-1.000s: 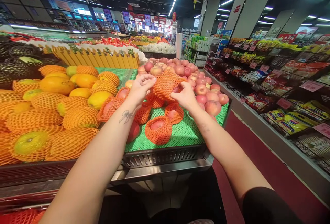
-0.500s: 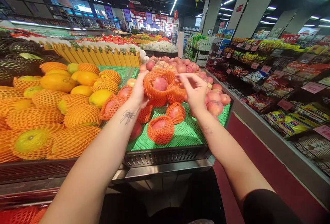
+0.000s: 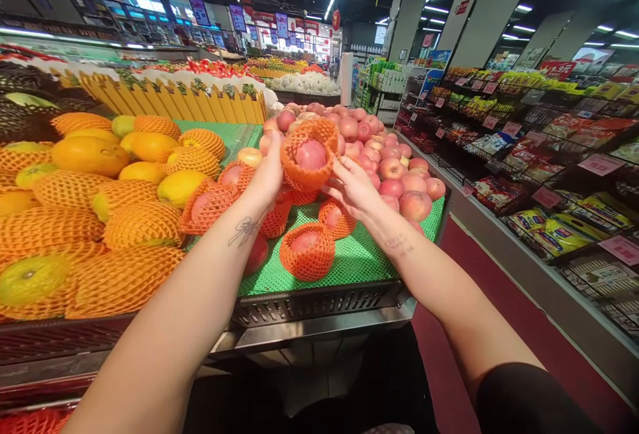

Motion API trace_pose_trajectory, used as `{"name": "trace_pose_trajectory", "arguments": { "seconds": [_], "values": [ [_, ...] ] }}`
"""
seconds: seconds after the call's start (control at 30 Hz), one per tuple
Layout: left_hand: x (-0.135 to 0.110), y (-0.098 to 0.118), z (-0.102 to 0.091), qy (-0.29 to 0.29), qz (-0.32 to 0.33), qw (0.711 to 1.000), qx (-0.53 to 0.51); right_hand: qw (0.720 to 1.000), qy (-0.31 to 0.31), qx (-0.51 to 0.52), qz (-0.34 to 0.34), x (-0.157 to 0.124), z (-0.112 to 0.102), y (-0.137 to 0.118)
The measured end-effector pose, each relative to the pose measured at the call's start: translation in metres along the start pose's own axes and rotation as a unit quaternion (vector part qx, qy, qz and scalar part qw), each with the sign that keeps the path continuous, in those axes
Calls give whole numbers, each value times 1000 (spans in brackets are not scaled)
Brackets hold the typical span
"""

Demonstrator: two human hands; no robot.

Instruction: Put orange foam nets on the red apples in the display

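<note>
A red apple (image 3: pixel 310 154) sits inside an orange foam net (image 3: pixel 308 129), held up over the fruit display. My left hand (image 3: pixel 268 169) is closed around the left side of the netted apple, its fingers mostly hidden behind it. On the other side, my right hand (image 3: pixel 353 186) has its thumb and fingers on the net's right edge. Below them, another netted apple (image 3: pixel 307 247) rests on the green mesh mat (image 3: pixel 367 261), with a smaller netted apple (image 3: pixel 337 216) just behind it. More netted fruit lies under and beside my left forearm.
Bare red apples (image 3: pixel 392 168) are piled behind and to the right. Netted mangoes (image 3: pixel 142 221) fill the left side. A black crate rim (image 3: pixel 319 304) runs along the front. Shelves of packaged snacks (image 3: pixel 544 221) stand across the red floor (image 3: pixel 479 314) on the right.
My right hand has turned and lowered, from pinching above the net's right side to lying against its edge. The net now stands more upright around the apple. The view has shifted slightly.
</note>
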State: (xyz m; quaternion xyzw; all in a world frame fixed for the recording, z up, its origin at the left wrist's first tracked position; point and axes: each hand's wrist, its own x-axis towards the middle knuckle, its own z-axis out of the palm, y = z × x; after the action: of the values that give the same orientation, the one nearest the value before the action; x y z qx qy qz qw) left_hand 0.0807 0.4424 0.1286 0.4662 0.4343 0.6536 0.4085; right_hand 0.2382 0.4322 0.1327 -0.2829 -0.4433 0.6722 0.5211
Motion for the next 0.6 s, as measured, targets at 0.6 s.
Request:
{"name": "trace_pose_trajectory", "arguments": {
  "seconds": [0.6],
  "values": [
    [-5,19,2,-34,133,987,-89,970,9,-184,-158,5,-11,-4]
  ]
}}
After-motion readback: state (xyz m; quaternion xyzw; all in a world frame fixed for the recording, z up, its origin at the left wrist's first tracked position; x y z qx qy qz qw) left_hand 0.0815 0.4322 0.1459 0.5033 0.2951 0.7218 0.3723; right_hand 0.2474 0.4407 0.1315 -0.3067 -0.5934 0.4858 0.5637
